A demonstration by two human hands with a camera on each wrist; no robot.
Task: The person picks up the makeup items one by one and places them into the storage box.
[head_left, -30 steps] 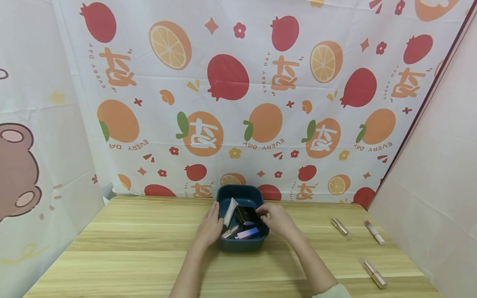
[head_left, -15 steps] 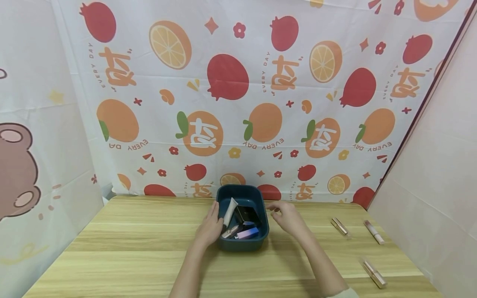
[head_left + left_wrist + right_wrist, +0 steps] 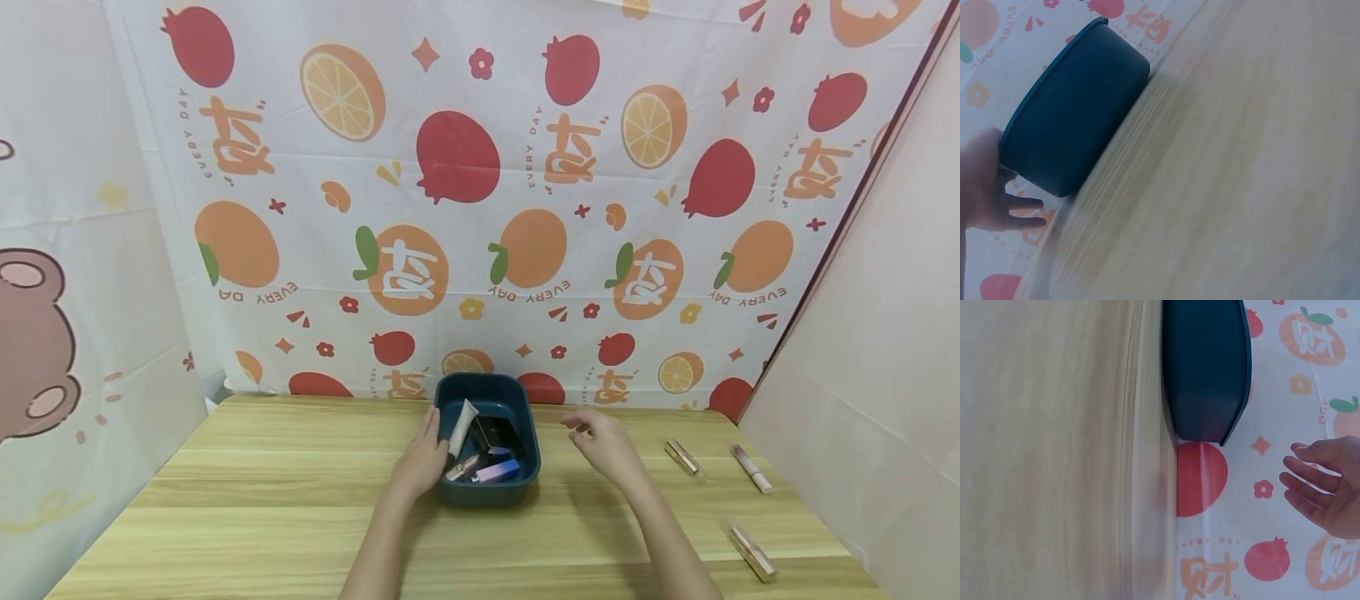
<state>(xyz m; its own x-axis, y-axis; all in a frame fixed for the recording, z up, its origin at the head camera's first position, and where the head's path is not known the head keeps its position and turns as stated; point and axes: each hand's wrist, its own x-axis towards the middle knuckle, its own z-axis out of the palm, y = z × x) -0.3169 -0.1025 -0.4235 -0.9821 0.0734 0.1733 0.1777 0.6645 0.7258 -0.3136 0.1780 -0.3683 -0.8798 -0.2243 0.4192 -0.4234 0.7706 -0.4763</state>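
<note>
A dark teal bin [image 3: 487, 497] stands at the back middle of the table, holding a white tube [image 3: 462, 429], a black box [image 3: 497, 433], a blue-purple stick [image 3: 496, 471] and a lipstick-like tube [image 3: 463, 467]. The left hand [image 3: 422, 457] rests against the bin's left side, thumb at the rim; the left wrist view shows this hand [image 3: 988, 187] with some fingers extended beside the bin [image 3: 1075, 112]. Right of the bin, the right hand [image 3: 609, 446] is held apart from it with nothing in its loosely bent fingers, as the right wrist view also shows.
On the table's right lie a gold tube [image 3: 683, 457], a pinkish-white tube [image 3: 752, 468] and another gold tube [image 3: 751, 552]. Behind the wooden table [image 3: 247, 500] hangs a fruit-patterned cloth [image 3: 480, 250]; plainer cloths hang at both sides.
The right hand has left the bin's right rim and moved right, away from it. The left hand and the bin's contents have stayed in place.
</note>
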